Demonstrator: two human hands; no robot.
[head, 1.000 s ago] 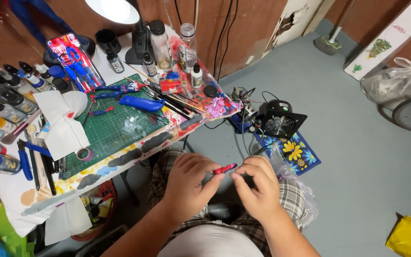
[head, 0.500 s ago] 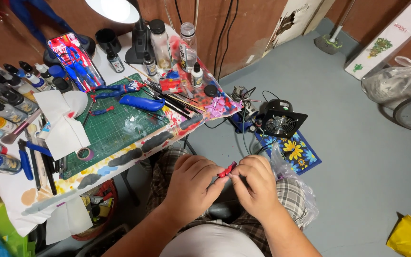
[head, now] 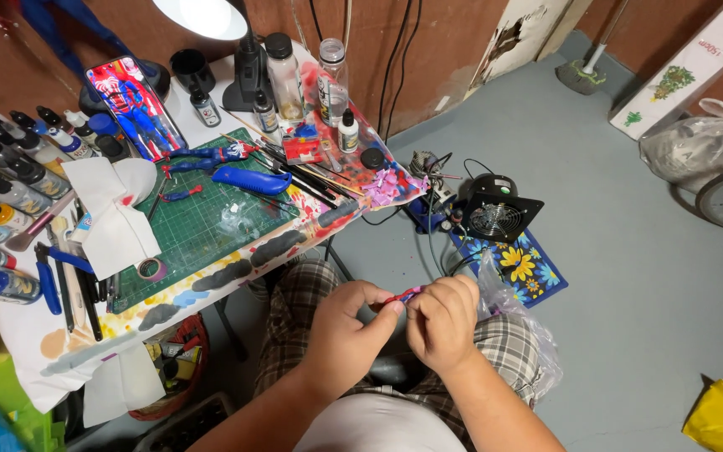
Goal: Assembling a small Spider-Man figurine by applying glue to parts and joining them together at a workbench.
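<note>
1. Both hands have drawn closer together over the lap since the earlier frame.
2. Left hand [head: 346,328] pinches one end of a small red-and-blue piece [head: 402,296].
3. Right hand [head: 443,321] grips its other end.
4. Green cutting mat [head: 198,219] lies on the tabletop [head: 60,347] nearby.

Small red part [head: 401,298], thin and elongated, with a hint of blue at one end. Pinched at both ends between fingertips of left hand [head: 346,335] and right hand [head: 443,322], so mostly hidden. Lies roughly level, tilted slightly up to the right. Held over the lap, clear of the table, below its front edge. Finer shape too small to tell.
</note>
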